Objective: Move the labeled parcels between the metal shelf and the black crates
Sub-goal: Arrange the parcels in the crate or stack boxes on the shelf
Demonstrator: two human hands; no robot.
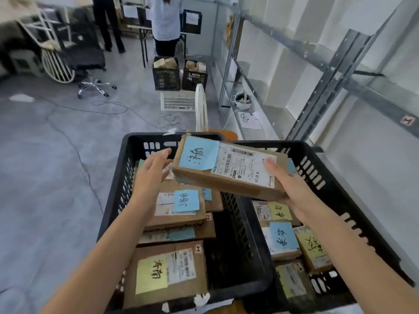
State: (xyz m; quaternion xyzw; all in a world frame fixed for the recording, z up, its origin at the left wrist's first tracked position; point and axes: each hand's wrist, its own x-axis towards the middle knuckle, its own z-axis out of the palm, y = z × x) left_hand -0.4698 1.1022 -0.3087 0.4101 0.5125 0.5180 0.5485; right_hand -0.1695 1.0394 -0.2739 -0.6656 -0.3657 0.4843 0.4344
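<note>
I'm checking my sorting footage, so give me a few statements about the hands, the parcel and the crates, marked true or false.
1. The right hand holds the raised parcel. True.
2. That parcel carries a yellow note. False: its note is blue.
3. The left hand grips a parcel lying in the left crate. False: it is open beside the raised parcel's end.
4. The right crate holds parcels with yellow and blue notes. True.
5. Both crates are white. False: they are black.
</note>
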